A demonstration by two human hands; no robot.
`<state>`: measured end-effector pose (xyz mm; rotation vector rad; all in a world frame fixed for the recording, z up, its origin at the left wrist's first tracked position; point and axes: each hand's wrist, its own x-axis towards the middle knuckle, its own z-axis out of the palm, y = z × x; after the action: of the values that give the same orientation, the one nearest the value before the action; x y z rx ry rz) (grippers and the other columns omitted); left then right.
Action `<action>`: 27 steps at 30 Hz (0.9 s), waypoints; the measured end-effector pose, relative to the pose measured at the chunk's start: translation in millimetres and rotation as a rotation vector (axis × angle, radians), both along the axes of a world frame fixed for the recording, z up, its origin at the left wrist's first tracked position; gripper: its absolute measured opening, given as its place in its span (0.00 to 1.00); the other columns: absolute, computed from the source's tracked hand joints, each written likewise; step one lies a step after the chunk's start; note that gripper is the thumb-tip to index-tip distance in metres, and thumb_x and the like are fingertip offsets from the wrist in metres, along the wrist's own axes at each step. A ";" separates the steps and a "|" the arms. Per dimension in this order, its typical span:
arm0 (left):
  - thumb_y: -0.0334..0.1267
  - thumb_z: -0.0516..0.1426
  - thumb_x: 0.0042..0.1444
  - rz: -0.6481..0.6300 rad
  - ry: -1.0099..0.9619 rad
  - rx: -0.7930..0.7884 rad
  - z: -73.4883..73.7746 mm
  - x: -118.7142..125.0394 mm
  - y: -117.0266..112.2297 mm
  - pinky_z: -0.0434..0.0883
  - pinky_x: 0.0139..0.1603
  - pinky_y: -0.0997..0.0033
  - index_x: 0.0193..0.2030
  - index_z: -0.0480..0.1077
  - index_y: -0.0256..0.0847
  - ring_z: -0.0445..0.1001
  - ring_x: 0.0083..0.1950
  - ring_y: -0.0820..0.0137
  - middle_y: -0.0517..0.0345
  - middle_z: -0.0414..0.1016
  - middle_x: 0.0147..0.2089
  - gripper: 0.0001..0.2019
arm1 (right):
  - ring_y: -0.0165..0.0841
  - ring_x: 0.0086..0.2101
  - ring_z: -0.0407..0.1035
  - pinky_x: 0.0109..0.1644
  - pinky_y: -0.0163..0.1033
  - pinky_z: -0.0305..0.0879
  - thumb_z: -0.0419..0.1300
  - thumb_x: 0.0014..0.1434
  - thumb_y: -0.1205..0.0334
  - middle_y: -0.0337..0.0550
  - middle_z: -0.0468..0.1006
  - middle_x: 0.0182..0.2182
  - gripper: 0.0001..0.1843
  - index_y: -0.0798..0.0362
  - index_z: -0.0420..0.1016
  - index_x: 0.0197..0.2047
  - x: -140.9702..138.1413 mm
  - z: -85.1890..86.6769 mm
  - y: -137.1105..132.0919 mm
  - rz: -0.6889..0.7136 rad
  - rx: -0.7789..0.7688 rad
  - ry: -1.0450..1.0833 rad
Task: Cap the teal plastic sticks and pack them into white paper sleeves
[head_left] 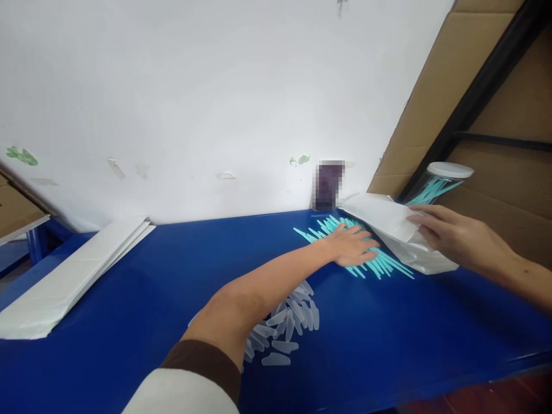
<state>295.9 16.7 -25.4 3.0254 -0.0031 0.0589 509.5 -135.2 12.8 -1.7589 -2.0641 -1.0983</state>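
Right now, the teal sticks [383, 264]: they lie in a loose heap on the blue table [172, 259], partly under the left hand.
How the sticks lie: most are long and thin and run from far left to near right, on a slant to the fingers.
Left hand [351, 244]: it is the nearer one, palm down on top of the sticks, fingers spread wide, tips toward the white bag. I cannot tell if any stick is tucked under the palm.
White bag [390, 221]: it lies just to the right of the sticks, with its left edge close beside them.
Right hand [459, 230]: thumb and fingers are pinched together on the top of the bag, apart from the heap.
Clear pieces [295, 316]: a pile sits closer to the person, partly behind the left arm.
Jar [448, 172]: it has a white lid and more teal sticks inside, past the bag.
Folded white sheets [86, 276]: they lie far off to the left.
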 end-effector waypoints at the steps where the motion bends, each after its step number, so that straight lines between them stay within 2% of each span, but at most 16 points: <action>1: 0.51 0.37 0.72 0.008 0.003 -0.002 0.4 -4.0 0.4 0.50 0.69 0.37 0.70 0.60 0.42 0.54 0.71 0.53 0.49 0.60 0.71 0.28 | 0.38 0.38 0.79 0.36 0.40 0.75 0.47 0.69 0.58 0.49 0.80 0.52 0.20 0.52 0.81 0.45 -1.9 -0.4 -1.4 -0.009 -0.013 -0.014; 5: 0.52 0.35 0.72 0.021 0.020 -0.022 2.1 -23.3 4.0 0.49 0.69 0.37 0.71 0.59 0.41 0.49 0.75 0.51 0.47 0.56 0.74 0.30 | 0.43 0.39 0.77 0.39 0.45 0.74 0.47 0.67 0.57 0.54 0.80 0.52 0.22 0.52 0.83 0.44 -7.7 -7.2 -7.6 -0.073 -0.088 -0.020; 8: 0.52 0.35 0.72 0.018 0.025 -0.049 2.6 -42.2 10.1 0.49 0.69 0.37 0.71 0.59 0.41 0.48 0.75 0.50 0.47 0.55 0.75 0.30 | 0.45 0.38 0.77 0.42 0.50 0.72 0.50 0.64 0.54 0.53 0.81 0.50 0.20 0.49 0.83 0.41 -10.9 -11.3 -11.4 -0.122 -0.254 0.010; 10: 0.52 0.35 0.72 0.016 0.013 -0.068 1.9 -55.0 14.8 0.48 0.70 0.37 0.71 0.60 0.41 0.47 0.76 0.50 0.47 0.55 0.75 0.30 | 0.47 0.40 0.76 0.44 0.54 0.70 0.51 0.62 0.50 0.53 0.81 0.48 0.20 0.48 0.84 0.40 -16.2 -8.3 -11.7 -0.137 -0.313 0.033; 12: 0.52 0.35 0.72 0.029 -0.005 -0.082 1.1 -64.9 18.7 0.46 0.70 0.39 0.71 0.60 0.41 0.47 0.76 0.51 0.47 0.55 0.75 0.30 | 0.50 0.44 0.74 0.44 0.56 0.67 0.50 0.63 0.48 0.54 0.81 0.48 0.22 0.48 0.83 0.40 -27.6 0.4 -8.8 -0.153 -0.294 0.078; 15: 0.51 0.35 0.73 0.083 -0.074 -0.149 3.2 -72.6 23.6 0.47 0.71 0.41 0.71 0.59 0.44 0.49 0.76 0.55 0.49 0.54 0.76 0.28 | 0.48 0.43 0.72 0.41 0.51 0.63 0.47 0.65 0.48 0.53 0.80 0.45 0.23 0.48 0.81 0.37 -58.5 18.3 2.7 -0.114 -0.259 0.247; 17: 0.48 0.37 0.73 0.127 -0.212 -0.239 9.1 -76.8 28.5 0.49 0.72 0.46 0.71 0.59 0.45 0.51 0.76 0.60 0.51 0.55 0.76 0.26 | 0.41 0.35 0.70 0.38 0.45 0.62 0.48 0.66 0.48 0.50 0.78 0.36 0.23 0.51 0.77 0.31 -85.4 27.2 14.4 -0.017 -0.253 0.417; 20: 0.42 0.41 0.73 0.207 -0.511 -0.368 23.9 -95.3 38.7 0.58 0.69 0.56 0.65 0.66 0.41 0.61 0.70 0.62 0.47 0.65 0.69 0.22 | 0.34 0.29 0.67 0.36 0.42 0.60 0.50 0.66 0.46 0.44 0.74 0.30 0.23 0.51 0.72 0.28 -125.0 28.7 35.9 0.100 -0.300 0.545; 22: 0.39 0.43 0.71 0.274 -0.607 -0.413 34.1 -120.2 41.8 0.66 0.62 0.60 0.56 0.72 0.37 0.72 0.60 0.62 0.45 0.75 0.59 0.20 | 0.34 0.29 0.67 0.35 0.40 0.59 0.51 0.66 0.45 0.43 0.75 0.30 0.22 0.51 0.73 0.29 -146.3 23.4 51.8 0.126 -0.337 0.562; 24: 0.41 0.43 0.72 0.292 -0.515 -0.408 41.0 -151.4 36.0 0.70 0.55 0.61 0.51 0.75 0.35 0.76 0.51 0.63 0.46 0.79 0.50 0.21 | 0.34 0.29 0.68 0.33 0.39 0.58 0.55 0.64 0.43 0.43 0.77 0.31 0.21 0.50 0.75 0.32 -162.8 16.9 68.2 0.121 -0.332 0.563; 25: 0.42 0.44 0.72 0.259 -0.428 -0.378 42.7 -166.7 29.2 0.70 0.55 0.61 0.49 0.76 0.35 0.76 0.50 0.63 0.47 0.80 0.49 0.21 | 0.34 0.29 0.69 0.32 0.39 0.58 0.57 0.61 0.42 0.42 0.78 0.32 0.19 0.49 0.76 0.33 -169.7 14.2 76.2 0.107 -0.314 0.567; 27: 0.44 0.44 0.72 0.141 -0.246 -0.294 42.5 -192.1 10.3 0.66 0.61 0.58 0.53 0.76 0.36 0.74 0.56 0.61 0.47 0.79 0.53 0.22 | 0.35 0.30 0.70 0.32 0.38 0.58 0.62 0.56 0.43 0.40 0.79 0.32 0.17 0.49 0.77 0.34 -181.8 10.9 90.6 0.060 -0.256 0.582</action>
<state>103.8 27.0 17.1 2.7014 0.1801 0.4050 327.8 -44.6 23.7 -1.8276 -1.9161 -0.2513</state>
